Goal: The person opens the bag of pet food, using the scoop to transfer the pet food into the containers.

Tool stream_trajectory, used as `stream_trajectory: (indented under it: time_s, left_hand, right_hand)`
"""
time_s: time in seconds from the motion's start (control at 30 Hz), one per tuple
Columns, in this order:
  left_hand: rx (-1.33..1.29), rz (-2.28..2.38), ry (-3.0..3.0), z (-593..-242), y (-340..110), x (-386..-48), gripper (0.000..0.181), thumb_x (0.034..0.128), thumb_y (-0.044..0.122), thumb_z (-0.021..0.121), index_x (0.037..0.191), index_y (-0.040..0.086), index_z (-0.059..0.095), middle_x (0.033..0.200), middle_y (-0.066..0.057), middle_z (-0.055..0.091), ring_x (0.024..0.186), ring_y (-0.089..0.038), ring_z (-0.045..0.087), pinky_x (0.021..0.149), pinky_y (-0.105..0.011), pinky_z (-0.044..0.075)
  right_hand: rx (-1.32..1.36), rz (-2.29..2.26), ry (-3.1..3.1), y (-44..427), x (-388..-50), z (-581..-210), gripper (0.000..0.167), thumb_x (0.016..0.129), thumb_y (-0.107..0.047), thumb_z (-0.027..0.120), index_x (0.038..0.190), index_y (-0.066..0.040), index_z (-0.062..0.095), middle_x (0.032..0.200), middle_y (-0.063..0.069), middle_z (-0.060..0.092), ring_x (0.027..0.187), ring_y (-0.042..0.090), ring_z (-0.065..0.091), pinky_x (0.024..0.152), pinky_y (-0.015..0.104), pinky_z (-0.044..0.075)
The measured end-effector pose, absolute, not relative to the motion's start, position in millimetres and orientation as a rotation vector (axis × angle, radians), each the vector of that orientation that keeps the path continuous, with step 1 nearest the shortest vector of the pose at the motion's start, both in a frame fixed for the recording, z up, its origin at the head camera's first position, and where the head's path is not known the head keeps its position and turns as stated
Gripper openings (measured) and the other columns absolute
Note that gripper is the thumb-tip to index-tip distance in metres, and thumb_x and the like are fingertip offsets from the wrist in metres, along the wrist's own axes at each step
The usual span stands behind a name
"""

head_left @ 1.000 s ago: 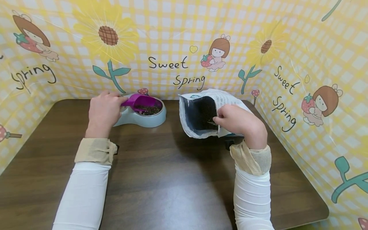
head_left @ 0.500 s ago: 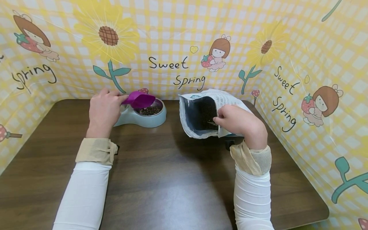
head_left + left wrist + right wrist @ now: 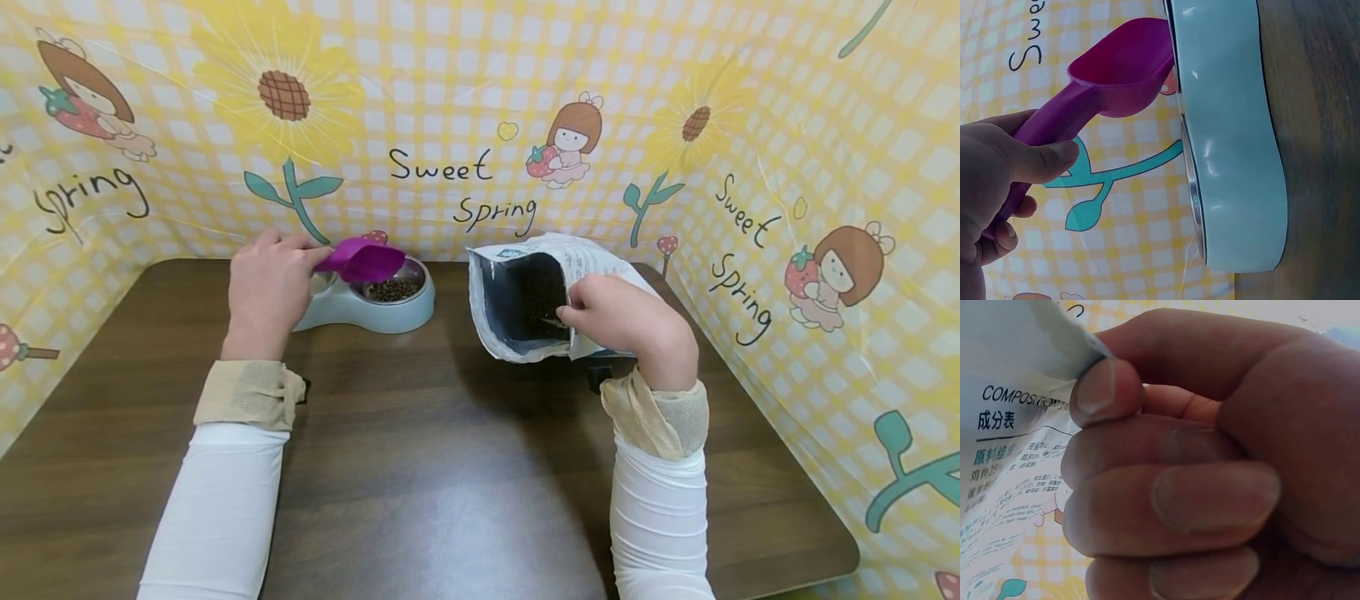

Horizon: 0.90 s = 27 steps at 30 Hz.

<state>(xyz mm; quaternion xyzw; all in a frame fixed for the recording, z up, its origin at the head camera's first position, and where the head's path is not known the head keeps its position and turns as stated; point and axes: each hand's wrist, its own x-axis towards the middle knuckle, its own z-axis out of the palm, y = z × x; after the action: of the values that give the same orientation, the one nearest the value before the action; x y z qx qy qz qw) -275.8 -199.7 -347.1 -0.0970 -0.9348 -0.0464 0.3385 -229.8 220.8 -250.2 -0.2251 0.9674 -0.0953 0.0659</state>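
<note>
The left hand (image 3: 270, 292) grips the handle of a purple scoop (image 3: 365, 260), its bowl tipped over the right compartment of a pale blue double bowl (image 3: 397, 317). Brown kibble (image 3: 393, 289) lies in that compartment. In the left wrist view the fingers curl round the handle of the scoop (image 3: 1135, 56), whose inside looks empty, beside the bowl's side wall (image 3: 1229, 125). A white bag (image 3: 600, 257) lies on its side, mouth toward the left, with dark contents inside. The right hand (image 3: 630, 321) pinches the edge of its mouth; the right wrist view shows thumb and forefinger on the bag (image 3: 1016, 369).
The brown wooden table (image 3: 420, 467) has a rounded corner at the right. Behind it and along both sides hangs a yellow checked cloth (image 3: 450, 83) printed with flowers and figures. Bowl and bag stand near the table's back edge.
The scoop has turned over and risen slightly above the bowl, showing its underside; over the last half second the left hand has shifted slightly left. The right hand and bag look unchanged.
</note>
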Motion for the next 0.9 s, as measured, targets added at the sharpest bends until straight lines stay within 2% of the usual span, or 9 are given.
stream_trajectory:
  time_s: [0.17, 0.33, 0.6, 0.8, 0.9]
  left_hand:
    - [-0.21, -0.166, -2.457, -344.7, -203.9, -271.6, 0.034, 0.0888, 0.001, 0.074, 0.119, 0.015, 0.083, 0.116, -0.015, 0.081, 0.103, -0.044, 0.068, 0.07, -0.065, 0.057]
    - [-0.161, -0.257, -2.47, -341.1, -208.0, -268.1, 0.034, 0.0901, 0.004, 0.073, 0.121, 0.015, 0.082, 0.111, -0.017, 0.08, 0.098, -0.046, 0.067, 0.063, -0.067, 0.053]
    - [-0.174, -0.368, -2.558, -337.2, -209.8, -269.4, 0.034, 0.0904, 0.012, 0.083, 0.123, 0.018, 0.082, 0.108, -0.018, 0.079, 0.096, -0.049, 0.07, 0.069, -0.065, 0.053]
    - [-0.148, -0.431, -2.61, -333.5, -213.8, -268.8, 0.031, 0.0945, 0.02, 0.08, 0.126, 0.021, 0.081, 0.115, -0.018, 0.08, 0.096, -0.046, 0.07, 0.069, -0.064, 0.051]
    - [-0.149, -0.487, -2.613, -328.4, -216.4, -265.3, 0.03, 0.097, 0.026, 0.08, 0.127, 0.022, 0.08, 0.11, -0.018, 0.08, 0.086, -0.042, 0.068, 0.066, -0.06, 0.048]
  right_hand:
    - [-0.677, -0.287, 2.921, 220.7, -230.1, -251.4, 0.045, 0.106, -0.018, 0.058, 0.062, -0.017, 0.05, 0.062, -0.006, 0.039, 0.062, 0.015, 0.046, 0.066, 0.031, 0.04]
    - [-0.679, -0.281, 2.922, 221.0, -230.7, -252.8, 0.045, 0.106, -0.018, 0.057, 0.062, -0.017, 0.049, 0.062, -0.006, 0.039, 0.062, 0.015, 0.045, 0.066, 0.031, 0.04]
    - [-0.678, -0.285, 2.917, 222.2, -230.9, -254.5, 0.045, 0.106, -0.017, 0.057, 0.062, -0.017, 0.049, 0.062, -0.006, 0.039, 0.061, 0.015, 0.045, 0.066, 0.031, 0.039]
    - [-0.672, -0.291, 2.915, 222.5, -231.2, -254.8, 0.044, 0.106, -0.017, 0.056, 0.062, -0.016, 0.05, 0.062, -0.006, 0.039, 0.061, 0.015, 0.045, 0.066, 0.031, 0.04]
    - [-0.675, -0.292, 2.915, 222.1, -231.6, -254.6, 0.045, 0.106, -0.017, 0.056, 0.062, -0.017, 0.048, 0.062, -0.006, 0.038, 0.061, 0.015, 0.045, 0.066, 0.031, 0.039]
